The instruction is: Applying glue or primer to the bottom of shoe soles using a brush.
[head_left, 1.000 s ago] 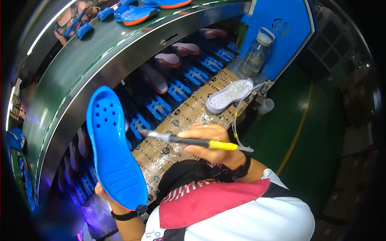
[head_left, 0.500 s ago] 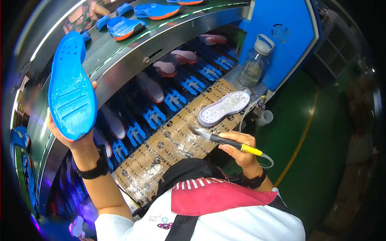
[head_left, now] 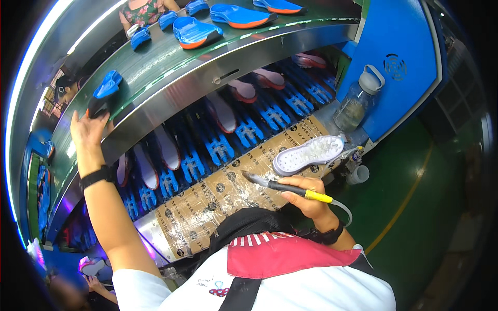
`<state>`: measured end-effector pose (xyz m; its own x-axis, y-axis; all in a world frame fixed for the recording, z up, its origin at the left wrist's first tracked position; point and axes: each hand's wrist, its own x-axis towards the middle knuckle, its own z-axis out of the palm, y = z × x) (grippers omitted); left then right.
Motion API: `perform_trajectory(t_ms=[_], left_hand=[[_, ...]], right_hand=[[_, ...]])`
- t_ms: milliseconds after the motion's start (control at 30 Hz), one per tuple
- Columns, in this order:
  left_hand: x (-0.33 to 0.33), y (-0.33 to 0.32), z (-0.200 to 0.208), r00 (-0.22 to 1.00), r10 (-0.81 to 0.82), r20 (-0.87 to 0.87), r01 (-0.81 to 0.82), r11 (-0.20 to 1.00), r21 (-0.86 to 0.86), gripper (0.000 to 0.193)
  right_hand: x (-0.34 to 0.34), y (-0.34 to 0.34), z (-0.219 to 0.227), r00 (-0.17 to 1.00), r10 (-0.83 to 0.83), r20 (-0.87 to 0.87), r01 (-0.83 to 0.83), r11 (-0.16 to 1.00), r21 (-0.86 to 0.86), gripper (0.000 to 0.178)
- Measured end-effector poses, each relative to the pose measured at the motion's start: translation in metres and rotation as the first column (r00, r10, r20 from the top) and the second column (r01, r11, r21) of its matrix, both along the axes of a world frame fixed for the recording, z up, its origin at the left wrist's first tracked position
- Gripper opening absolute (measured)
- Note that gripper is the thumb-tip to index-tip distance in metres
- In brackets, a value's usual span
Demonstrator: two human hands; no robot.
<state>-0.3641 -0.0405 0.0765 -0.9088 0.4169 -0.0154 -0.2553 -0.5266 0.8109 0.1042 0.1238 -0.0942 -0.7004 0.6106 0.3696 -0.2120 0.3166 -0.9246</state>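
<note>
L. hand: fingers splayed (head_left: 89, 132), nothing gripped, upper left of frame; whether fingertips touch the sole, can't tell.
Blue sole: on green belt (head_left: 142, 72), upper left, just beyond that hand (head_left: 108, 85).
Changed: approx. half a sec ago a blue sole was held up in that hand; now it's apparently set down, so that piece looks done w/ for now.
R. hand: grasping brush, centre-right (head_left: 308, 197); bristles clear of belt.
Brush: black/yellow handle, thin tube at rear (head_left: 277, 185).
White sole: w/ white bits, right of centre, on cardboard-covered tabletop (head_left: 207, 207), near brush (head_left: 285, 165).
</note>
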Motion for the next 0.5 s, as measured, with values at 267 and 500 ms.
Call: perform_trajectory(t_ms=[267,500], left_hand=[[0.002,-0.01,0.011,0.988,0.047,-0.149,-0.103,0.915,-0.39,0.09],[0.009,0.035,0.022,0.95,-0.022,-0.312,-0.251,0.543,-0.801,0.089]], right_hand=[[-0.01,-0.006,0.0,0.989,0.145,-0.01,-0.145,0.983,-0.111,0.026],[-0.015,-0.016,-0.009,0.984,0.172,-0.051,-0.175,0.982,-0.074,0.027]])
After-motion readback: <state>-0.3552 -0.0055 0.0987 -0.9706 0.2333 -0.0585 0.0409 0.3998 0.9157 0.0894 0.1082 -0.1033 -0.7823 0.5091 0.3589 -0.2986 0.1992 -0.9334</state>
